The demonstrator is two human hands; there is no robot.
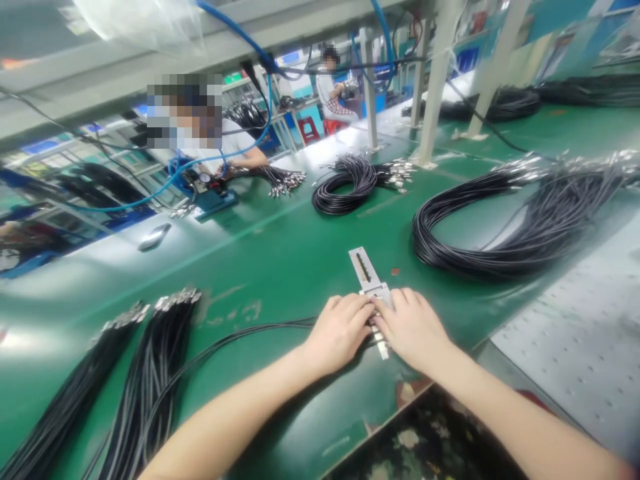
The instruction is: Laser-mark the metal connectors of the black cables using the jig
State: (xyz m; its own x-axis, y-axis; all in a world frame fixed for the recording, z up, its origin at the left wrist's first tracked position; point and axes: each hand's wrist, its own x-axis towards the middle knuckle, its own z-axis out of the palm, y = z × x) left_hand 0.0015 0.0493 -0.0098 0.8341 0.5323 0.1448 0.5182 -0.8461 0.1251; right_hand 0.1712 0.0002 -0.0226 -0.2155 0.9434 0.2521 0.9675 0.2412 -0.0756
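Left hand (340,331): on metal fixture (364,268), finger closure impossible to tell.
Right hand (414,325): likewise.
Black cables (260,327): reaching left hand; seemingly unfinished.

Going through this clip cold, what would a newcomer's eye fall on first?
Probably the two bare hands, left and right, meeting over a slotted metal fixture right of centre on the green tabletop. Next, the large loop of black cables on the right and the straight cable bundles at lower left. Farther back, left of centre, a co-worker in white stands out.
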